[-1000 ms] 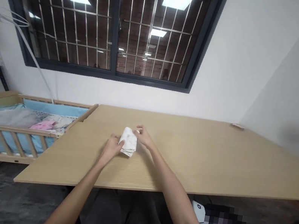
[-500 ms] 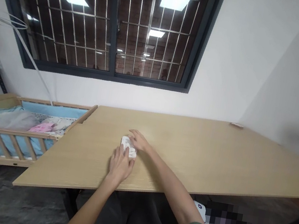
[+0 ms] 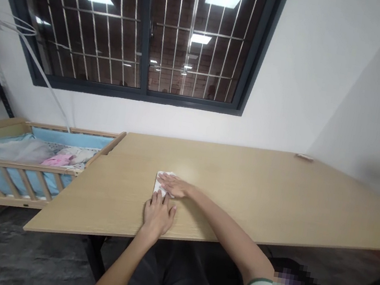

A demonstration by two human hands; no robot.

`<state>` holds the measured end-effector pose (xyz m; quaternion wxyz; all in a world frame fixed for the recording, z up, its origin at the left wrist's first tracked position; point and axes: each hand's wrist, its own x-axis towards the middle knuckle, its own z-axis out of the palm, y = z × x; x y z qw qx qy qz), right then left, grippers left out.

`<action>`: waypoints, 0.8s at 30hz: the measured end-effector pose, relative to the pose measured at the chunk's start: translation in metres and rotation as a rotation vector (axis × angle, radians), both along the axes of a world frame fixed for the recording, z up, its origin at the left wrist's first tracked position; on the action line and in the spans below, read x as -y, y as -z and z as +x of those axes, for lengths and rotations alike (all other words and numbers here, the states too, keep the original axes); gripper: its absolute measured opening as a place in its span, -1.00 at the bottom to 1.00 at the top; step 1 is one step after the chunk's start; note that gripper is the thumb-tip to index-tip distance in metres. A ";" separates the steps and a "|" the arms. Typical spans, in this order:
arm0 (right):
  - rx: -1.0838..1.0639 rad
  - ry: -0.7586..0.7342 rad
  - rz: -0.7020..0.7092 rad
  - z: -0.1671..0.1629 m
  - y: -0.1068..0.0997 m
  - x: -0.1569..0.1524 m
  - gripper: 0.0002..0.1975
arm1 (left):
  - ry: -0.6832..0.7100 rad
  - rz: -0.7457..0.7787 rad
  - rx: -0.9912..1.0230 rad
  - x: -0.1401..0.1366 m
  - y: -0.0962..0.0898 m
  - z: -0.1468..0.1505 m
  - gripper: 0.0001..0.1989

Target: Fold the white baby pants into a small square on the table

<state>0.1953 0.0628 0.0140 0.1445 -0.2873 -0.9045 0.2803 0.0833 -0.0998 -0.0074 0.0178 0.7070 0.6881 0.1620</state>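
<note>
A small, folded white piece of fabric (image 3: 158, 187) with a faint print lies flat on the light wooden table (image 3: 241, 185). My right hand (image 3: 174, 186) rests across its upper part, palm down with the fingers stretched out to the left. Below it, my left hand (image 3: 158, 215) lies on the tabletop, fingers extended and apart, fingertips touching the fabric's near edge. Much of the fabric is hidden beneath my right hand. What kind of cloth item it is, I cannot tell.
To the left of the table stands a wooden crib (image 3: 25, 166) with blue lining, a pink cloth (image 3: 59, 159) and netting inside. A small flat object (image 3: 304, 157) lies at the table's far right corner. Behind the table is a barred window (image 3: 150, 33).
My right hand has come down from the fabric's upper right corner and now lies flat over it. My left hand has slid back towards the near edge. The view has shifted slightly.
</note>
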 end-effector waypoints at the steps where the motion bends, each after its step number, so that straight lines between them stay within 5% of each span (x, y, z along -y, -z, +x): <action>1: 0.000 0.022 0.009 0.001 0.001 -0.008 -0.51 | -0.001 -0.002 -0.005 0.000 0.000 0.000 -0.35; 9: 0.043 0.175 0.117 0.003 0.005 -0.046 -0.43 | 0.002 0.004 0.020 0.002 0.001 -0.002 -0.35; 15: -0.085 0.402 0.212 0.017 0.007 -0.037 -0.44 | -0.036 -0.040 0.109 -0.011 -0.015 -0.045 -0.48; 18: -0.219 0.526 0.184 0.021 0.009 -0.029 -0.52 | -0.131 -0.054 0.104 -0.027 -0.022 -0.060 -0.48; 24: -0.300 0.527 0.092 0.006 0.010 -0.014 -0.81 | -0.141 -0.113 0.098 -0.052 -0.028 -0.052 -0.57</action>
